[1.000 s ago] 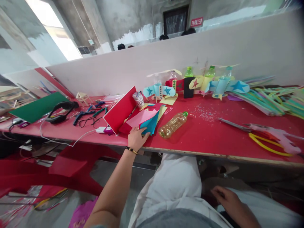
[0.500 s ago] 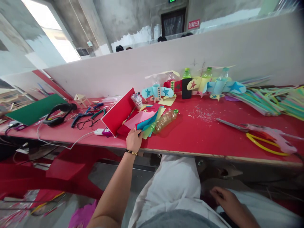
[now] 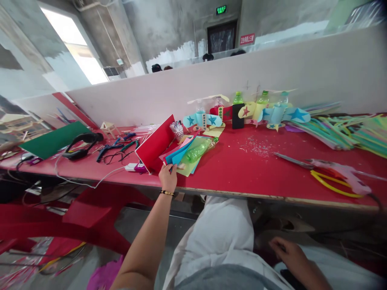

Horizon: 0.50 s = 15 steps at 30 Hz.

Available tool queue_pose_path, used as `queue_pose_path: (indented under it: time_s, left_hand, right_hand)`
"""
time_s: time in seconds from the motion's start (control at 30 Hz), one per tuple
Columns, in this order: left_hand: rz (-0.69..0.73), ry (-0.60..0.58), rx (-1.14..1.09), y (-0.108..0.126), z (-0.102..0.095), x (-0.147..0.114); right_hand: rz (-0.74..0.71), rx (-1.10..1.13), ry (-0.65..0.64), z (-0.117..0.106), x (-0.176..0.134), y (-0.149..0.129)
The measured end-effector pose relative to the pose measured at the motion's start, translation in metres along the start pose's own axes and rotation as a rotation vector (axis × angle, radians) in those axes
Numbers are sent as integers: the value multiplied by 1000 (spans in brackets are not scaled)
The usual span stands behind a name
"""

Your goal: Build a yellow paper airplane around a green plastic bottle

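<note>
My left hand (image 3: 168,177) is closed in a pinch on the near edge of a stack of coloured paper sheets (image 3: 181,153), with blue, pink and red ones lifted and tilted. A green plastic bottle (image 3: 199,150) lies on its side against the stack, over pale yellow and light blue sheets (image 3: 189,168). Low on the right, over my lap and below the table edge, my right hand (image 3: 284,249) rests with its fingers loosely curled and nothing visible in them.
A red board (image 3: 155,141) leans by a cup of pens (image 3: 177,131). Bottle airplanes (image 3: 278,112) stand along the partition. Scissors (image 3: 293,160) and a pink glue gun (image 3: 341,173) lie right, near balloon strips (image 3: 326,131). Headphones (image 3: 81,145) and pliers (image 3: 111,149) lie left.
My left hand has pulled the upper sheets slightly left and toward me. The bottle has rolled left onto the paper, turning its green side up. My right hand has stayed in place.
</note>
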<state>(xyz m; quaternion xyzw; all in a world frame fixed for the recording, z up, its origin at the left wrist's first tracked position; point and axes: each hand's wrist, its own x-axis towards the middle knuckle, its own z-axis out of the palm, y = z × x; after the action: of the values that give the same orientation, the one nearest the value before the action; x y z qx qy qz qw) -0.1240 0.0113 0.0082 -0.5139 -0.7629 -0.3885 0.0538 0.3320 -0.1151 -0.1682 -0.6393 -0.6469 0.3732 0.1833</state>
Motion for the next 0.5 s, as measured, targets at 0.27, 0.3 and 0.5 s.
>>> queue_pose_path:
  time_s: [0.27,0.3,0.5]
  left_hand:
    - [16,27,-2,-3,3,1]
    - [36,15,1,-2,4,1]
    - [227,-163,45,9,0,-2]
  right_hand:
    - [10,13,9,2,4,6]
    - [9,15,12,2,4,7]
    - [2,34,10,3,4,10]
